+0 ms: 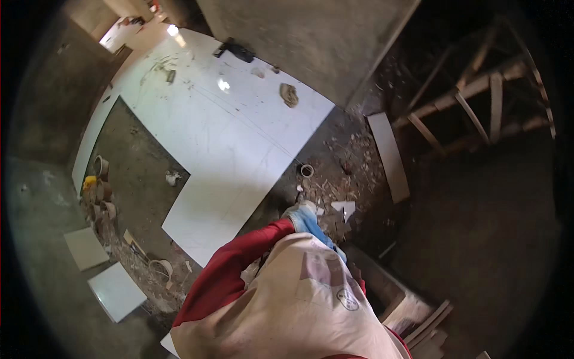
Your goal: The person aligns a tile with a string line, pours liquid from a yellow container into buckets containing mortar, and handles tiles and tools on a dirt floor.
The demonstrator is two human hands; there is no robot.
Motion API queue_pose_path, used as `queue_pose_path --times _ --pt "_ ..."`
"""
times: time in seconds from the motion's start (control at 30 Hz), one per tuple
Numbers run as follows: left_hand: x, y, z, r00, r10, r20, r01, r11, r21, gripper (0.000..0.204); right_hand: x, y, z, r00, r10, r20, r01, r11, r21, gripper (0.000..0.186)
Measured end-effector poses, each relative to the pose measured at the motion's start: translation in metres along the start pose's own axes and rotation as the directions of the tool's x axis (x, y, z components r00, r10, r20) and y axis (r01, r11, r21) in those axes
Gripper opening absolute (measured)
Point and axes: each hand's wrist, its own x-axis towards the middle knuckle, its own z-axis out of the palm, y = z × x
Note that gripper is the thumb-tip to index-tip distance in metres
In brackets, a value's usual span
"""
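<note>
My left hand (293,212), in a pale and blue work glove below a red sleeve, is in front of my body. My right hand (317,228) is close against it, in what looks like a blue glove. The beige shirt front hides part of that arm. The fingers of both hands are too hidden to tell what they hold, if anything. Just beyond them, a small round ring (307,171) lies on the debris-strewn ground, with thin lines running from it across the white tiles (233,143). A broken white tile piece (344,209) lies to the right of the hands.
A crumpled cloth (288,95) and a dark tool (236,50) lie on the tiles. Several round rolls (103,200) line the left wall, near two loose square tiles (117,291). A long board (388,157) and a wooden frame (478,90) are at the right.
</note>
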Motion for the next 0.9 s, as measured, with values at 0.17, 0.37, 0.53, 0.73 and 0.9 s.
queue_pose_path --times 0.17,0.37,0.53,0.73,0.9 --pt "-0.02 -0.036 -0.021 0.997 0.004 -0.078 -0.026 0.958 -0.287 0.033 0.12 -0.044 -0.103 0.87 0.493 -0.022 -0.399 0.729 0.557 0.046" --pt "-0.029 -0.055 -0.101 0.958 -0.131 -0.255 -0.054 0.792 -0.608 0.03 0.266 -0.061 -0.174 0.988 -0.116 0.102 0.115 0.993 0.013 0.035" --pt "-0.022 -0.068 -0.11 0.893 -0.438 -0.109 0.265 0.705 -0.658 0.028 0.371 -0.061 -0.173 0.932 -0.14 0.336 0.182 0.978 -0.097 0.032" --pt "0.021 -0.084 -0.141 0.728 -0.673 -0.132 0.261 0.449 -0.855 0.028 0.558 -0.099 -0.172 0.734 -0.351 0.581 0.563 0.793 -0.232 0.028" --pt "0.045 -0.04 -0.193 0.604 -0.796 -0.048 0.151 0.173 -0.973 0.027 0.721 -0.227 -0.238 0.483 -0.483 0.73 0.605 0.787 0.12 0.026"
